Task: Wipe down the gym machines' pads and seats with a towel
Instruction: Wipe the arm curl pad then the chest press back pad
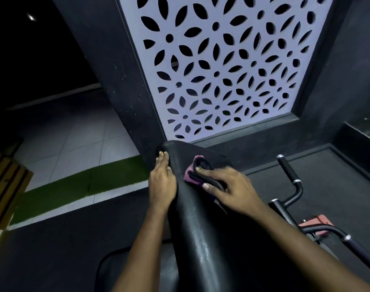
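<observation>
Fingers (211,170) of the right hand (232,186) curl over a bunched pink towel (190,175), thumb and forefinger gripping it and pressing it against the black back pad (201,239) of a gym machine. The left hand (162,182) lies flat along the pad's left edge with its fingers straight and relaxed, holding nothing; the tips reach almost to the pad's rounded top corner.

The pad's long axis runs from the bottom of the view, close to the person, up and away to that top edge. The towel sits on the upper part, just right of the left hand. The short strip above it is probably unwiped, so the next stroke likely goes up and away from the person. The long lower stretch and the dark seat (137,270) at bottom left lie nearer the body. A black handle (288,169) stands well to the right.
</observation>
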